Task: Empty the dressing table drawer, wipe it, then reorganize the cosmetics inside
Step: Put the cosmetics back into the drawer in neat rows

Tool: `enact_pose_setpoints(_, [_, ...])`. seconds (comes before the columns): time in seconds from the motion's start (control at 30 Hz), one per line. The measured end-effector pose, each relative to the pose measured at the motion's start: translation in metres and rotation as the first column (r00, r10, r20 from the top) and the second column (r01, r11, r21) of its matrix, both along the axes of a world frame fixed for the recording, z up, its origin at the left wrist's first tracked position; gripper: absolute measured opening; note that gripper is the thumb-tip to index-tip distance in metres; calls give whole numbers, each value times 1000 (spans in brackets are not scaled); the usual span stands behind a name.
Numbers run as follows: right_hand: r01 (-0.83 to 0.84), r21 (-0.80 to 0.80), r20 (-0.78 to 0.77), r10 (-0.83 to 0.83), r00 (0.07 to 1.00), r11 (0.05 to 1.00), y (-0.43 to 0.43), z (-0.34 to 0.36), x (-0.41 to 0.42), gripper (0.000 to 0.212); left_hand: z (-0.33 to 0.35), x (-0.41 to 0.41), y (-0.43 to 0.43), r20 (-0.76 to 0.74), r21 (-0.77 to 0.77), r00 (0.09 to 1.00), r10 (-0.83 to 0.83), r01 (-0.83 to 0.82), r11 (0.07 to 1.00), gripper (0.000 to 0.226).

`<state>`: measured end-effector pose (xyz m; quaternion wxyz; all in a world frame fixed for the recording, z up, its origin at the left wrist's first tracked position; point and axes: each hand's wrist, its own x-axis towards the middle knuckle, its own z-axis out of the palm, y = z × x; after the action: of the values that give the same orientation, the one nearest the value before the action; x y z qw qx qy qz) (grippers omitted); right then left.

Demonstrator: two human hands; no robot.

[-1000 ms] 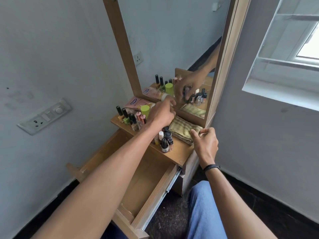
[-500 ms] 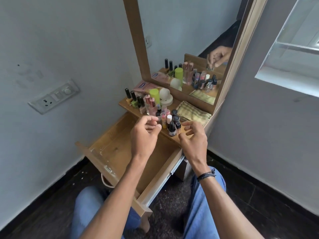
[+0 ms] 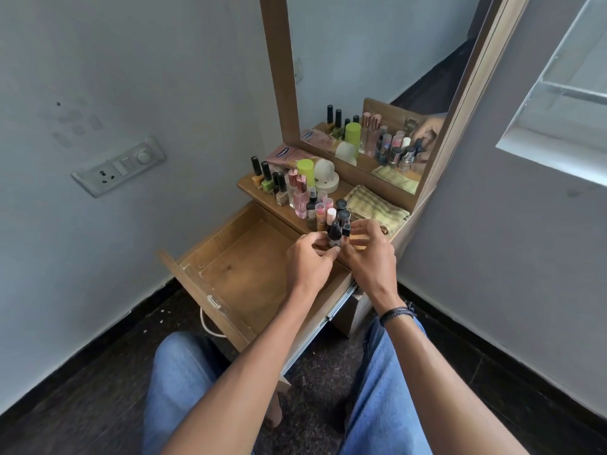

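Surface (image 3: 259, 196) crowded with cosmetics (image 3: 300, 188), drawer (image 3: 243, 267) bare, left hand (image 3: 308, 264) pinching 1 bottle (image 3: 334, 236), can't tell about right hand (image 3: 371, 257), so restocking's probably barely begun.

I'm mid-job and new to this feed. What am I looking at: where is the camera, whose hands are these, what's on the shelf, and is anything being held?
There is no machine here: a person works with two bare hands. The single view comes from a camera worn on their head, looking forward and down, so the arms reach in from the bottom. The left hand and right hand meet at the front edge of the shelf. The left hand's fingers pinch the base of a small dark bottle. The right hand's fingers curl close beside it, but I cannot tell if they grip anything. Behind stand the other cosmetics, with a folded cloth to the right. The drawer below is pulled out, its wooden floor showing. The mirror repeats the shelf, so ignore those doubles.
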<state>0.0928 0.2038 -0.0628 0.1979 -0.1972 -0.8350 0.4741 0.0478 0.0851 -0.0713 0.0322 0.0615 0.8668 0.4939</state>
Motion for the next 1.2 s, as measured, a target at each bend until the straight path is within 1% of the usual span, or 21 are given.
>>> enact_pose_setpoints(0.13, [7,-21,13,-7,1000,1000,0,-2,0,24,-3,-2,2,-12,-7,1000,3,-4,1000,26])
enact_pose_setpoints(0.27, [-13,-50,14,14,1000,999,2,-3,4,25,-6,0,1,-51,4,998,25,-25,1000,25])
enact_pose_setpoints(0.37, [-59,-70,-8,59,998,996,0,-2,8,32,-9,3,-7,-73,29,997,7,-5,1000,25])
enact_pose_setpoints(0.57, [-189,-63,12,190,982,980,-15,-5,13,29,-14,10,-39,-65,85,997,-41,46,995,26])
enact_pose_setpoints(0.7, [-305,-11,46,306,951,952,-37,-9,8,31,-21,6,-68,-61,19,996,-69,70,997,30])
enact_pose_setpoints(0.8, [-346,-14,105,346,932,938,-53,-18,-1,28,-26,-3,-87,-37,-50,998,-48,47,998,29])
enact_pose_setpoints(0.9, [-336,-21,167,334,928,942,-69,-27,-13,22,-36,-18,-99,36,-142,999,-12,17,990,28])
enact_pose_setpoints(1.0, [-269,18,242,257,936,963,-81,-35,-26,17,-51,-38,-105,125,-133,992,32,-15,991,25])
enact_pose_setpoints(1.1, [-230,65,276,204,939,971,-88,-40,-37,18,-60,-58,-106,154,-124,982,110,-91,988,20])
enact_pose_setpoints(1.2, [-229,42,307,205,929,972,-91,-42,-48,20,-66,-76,-104,168,-150,971,171,-146,978,17])
